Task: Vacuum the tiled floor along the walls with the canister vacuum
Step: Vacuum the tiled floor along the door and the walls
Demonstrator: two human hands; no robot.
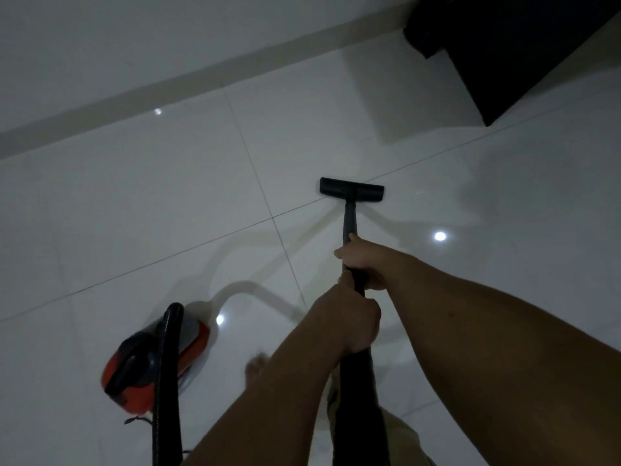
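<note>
floor (168, 203): glossy white tiles, takes up most of the view, ceiling lights bouncing off it
wall (117, 45): runs along the top left, pale skirting strip at the bottom
cabinet (510, 52): some dark piece of furniture in the top right corner, can't tell what exactly
vacuum (151, 364): red and black canister sitting on the tiles at lower left, well behind the nozzle
hose (166, 364): black, loops up over the canister and drops out the bottom of the view
wand (349, 220): dark tube, tilted down and forward to the floor
nozzle (352, 190): flat on the tile, right on a grout line, still well short of the wall
right hand (361, 260): wrapped tight round the wand, higher grip
left hand (353, 322): fingers curled round the handle end just below it
tip: honestly I'd keep the head flat, push slow until it's touching the skirting, then drag it sideways along the edge. Watch the hose doesn't yank the canister.
</note>
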